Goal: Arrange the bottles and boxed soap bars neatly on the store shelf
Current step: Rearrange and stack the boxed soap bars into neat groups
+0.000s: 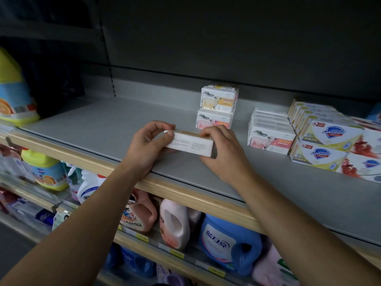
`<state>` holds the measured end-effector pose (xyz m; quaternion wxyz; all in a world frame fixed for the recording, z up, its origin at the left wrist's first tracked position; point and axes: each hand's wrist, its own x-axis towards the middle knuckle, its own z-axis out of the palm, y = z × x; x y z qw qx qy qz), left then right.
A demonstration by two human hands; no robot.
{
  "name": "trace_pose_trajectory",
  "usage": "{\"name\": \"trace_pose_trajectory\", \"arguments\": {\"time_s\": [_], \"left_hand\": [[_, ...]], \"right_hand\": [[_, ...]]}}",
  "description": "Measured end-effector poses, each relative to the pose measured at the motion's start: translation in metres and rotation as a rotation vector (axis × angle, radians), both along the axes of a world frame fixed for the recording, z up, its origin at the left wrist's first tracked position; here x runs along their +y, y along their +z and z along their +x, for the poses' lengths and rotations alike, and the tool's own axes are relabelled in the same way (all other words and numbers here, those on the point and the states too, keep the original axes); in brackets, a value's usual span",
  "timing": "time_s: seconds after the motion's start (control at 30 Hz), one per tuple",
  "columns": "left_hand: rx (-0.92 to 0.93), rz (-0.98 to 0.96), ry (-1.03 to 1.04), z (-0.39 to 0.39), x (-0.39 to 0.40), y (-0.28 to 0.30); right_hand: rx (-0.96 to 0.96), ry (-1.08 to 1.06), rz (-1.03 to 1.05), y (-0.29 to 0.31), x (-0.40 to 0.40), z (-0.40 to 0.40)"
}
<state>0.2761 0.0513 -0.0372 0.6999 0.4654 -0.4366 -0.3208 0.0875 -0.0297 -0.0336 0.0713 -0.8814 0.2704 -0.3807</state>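
Observation:
A white boxed soap bar [190, 144] is held just above the grey shelf [103, 124], near its front. My left hand [147, 146] grips its left end with thumb and fingers curled round it. My right hand [221, 149] grips its right end. Behind them stand two stacked sheep-print soap boxes [217, 107]. To the right lies a row of the same sheep soap boxes [269, 134], then stacked Safeguard soap boxes [323, 141].
A yellow and blue detergent bottle [14, 89] stands at the shelf's left end. The wooden shelf edge [185, 195] runs under my wrists. Lower shelves hold pink bottles [174, 223], a blue detergent jug [228, 242] and other bottles. Red-print boxes [365, 159] sit at far right.

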Motion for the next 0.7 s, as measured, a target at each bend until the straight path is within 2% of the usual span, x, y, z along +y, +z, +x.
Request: {"name": "trace_pose_trajectory", "arguments": {"time_s": [0.07, 0.13, 0.27, 0.37, 0.57, 0.7], "left_hand": [[0.039, 0.025, -0.005, -0.003, 0.000, 0.001], [0.022, 0.064, -0.007, -0.005, 0.001, 0.003], [-0.253, 0.111, 0.060, -0.007, 0.000, 0.002], [-0.386, 0.157, 0.160, -0.007, -0.002, -0.001], [-0.517, 0.213, 0.238, -0.007, -0.002, -0.001], [-0.624, 0.212, 0.361, -0.010, 0.002, 0.004]], "right_hand": [[-0.117, 0.018, 0.073, 0.001, 0.000, -0.002], [-0.211, 0.029, 0.236, 0.003, -0.001, -0.006], [-0.209, 0.021, 0.412, 0.000, -0.003, -0.010], [-0.172, 0.021, 0.464, -0.002, -0.004, -0.010], [-0.150, -0.012, 0.506, 0.001, -0.002, -0.011], [-0.212, -0.093, 0.416, 0.012, -0.003, -0.015]]}}
